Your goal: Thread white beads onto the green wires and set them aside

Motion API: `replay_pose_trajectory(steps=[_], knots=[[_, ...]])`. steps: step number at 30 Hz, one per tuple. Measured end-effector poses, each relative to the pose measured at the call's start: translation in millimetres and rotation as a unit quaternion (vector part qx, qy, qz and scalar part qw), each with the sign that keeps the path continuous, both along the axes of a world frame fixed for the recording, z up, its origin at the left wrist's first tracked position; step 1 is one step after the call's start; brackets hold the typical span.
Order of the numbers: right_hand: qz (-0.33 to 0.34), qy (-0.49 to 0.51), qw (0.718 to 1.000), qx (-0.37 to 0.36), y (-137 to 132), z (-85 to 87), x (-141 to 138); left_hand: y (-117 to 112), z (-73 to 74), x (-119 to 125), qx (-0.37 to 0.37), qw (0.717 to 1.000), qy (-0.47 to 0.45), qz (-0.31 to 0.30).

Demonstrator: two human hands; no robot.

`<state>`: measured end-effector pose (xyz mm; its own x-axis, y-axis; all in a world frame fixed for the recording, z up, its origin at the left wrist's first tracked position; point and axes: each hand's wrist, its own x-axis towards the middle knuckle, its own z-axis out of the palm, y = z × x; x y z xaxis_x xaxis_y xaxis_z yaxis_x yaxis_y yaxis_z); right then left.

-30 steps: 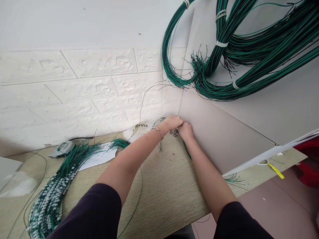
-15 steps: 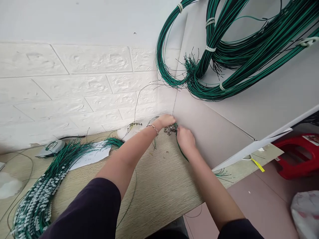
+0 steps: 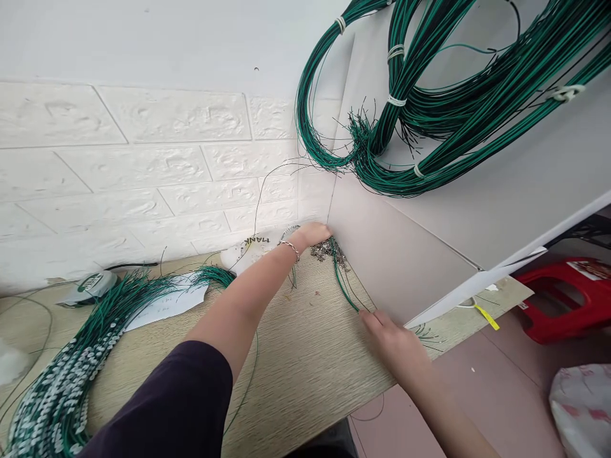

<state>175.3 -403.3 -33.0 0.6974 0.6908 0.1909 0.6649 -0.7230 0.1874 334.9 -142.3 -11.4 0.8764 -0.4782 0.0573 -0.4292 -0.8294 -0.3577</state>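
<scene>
In the far corner of the table, my left hand (image 3: 315, 234) is closed at the upper end of a thin bunch of green wires (image 3: 340, 280); its fingertips are partly hidden. Just under that hand lies a heap of small metal pieces (image 3: 322, 250), too small to name surely. The wires run down along the foot of the grey panel to my right hand (image 3: 394, 334), whose fingers are closed around them near the panel's lower edge.
Large bundles of green wire (image 3: 429, 127), tied with white bands, hang over the grey panel (image 3: 396, 254). At left lie wires with white tags (image 3: 62, 381), a tape measure (image 3: 93, 286) and a paper sheet (image 3: 167, 305). A red stool (image 3: 563, 299) stands right.
My right hand has moved away from my left hand, down and right along the wires toward the table's front. My left hand stays in the corner. The view has shifted slightly.
</scene>
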Motion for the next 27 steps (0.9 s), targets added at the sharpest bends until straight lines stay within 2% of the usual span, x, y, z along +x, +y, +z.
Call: replay_pose_trajectory(steps=[5,12,18,27], knots=[[0.068,-0.035,0.997,0.009,-41,-4.2,-12,6,0.1,-1,0.000,1.000,0.000,0.006],[0.097,-0.015,0.994,0.049,-78,-5.4,-8,6,0.7,0,-0.002,1.000,0.006,0.016],[0.142,0.009,0.988,0.065,-81,-12.5,-3,4,-0.9,0,-0.001,1.000,0.004,0.012],[0.091,0.003,0.989,0.114,-71,-19.4,9,-1,-6.4,-7,0.011,1.000,0.002,-0.021]])
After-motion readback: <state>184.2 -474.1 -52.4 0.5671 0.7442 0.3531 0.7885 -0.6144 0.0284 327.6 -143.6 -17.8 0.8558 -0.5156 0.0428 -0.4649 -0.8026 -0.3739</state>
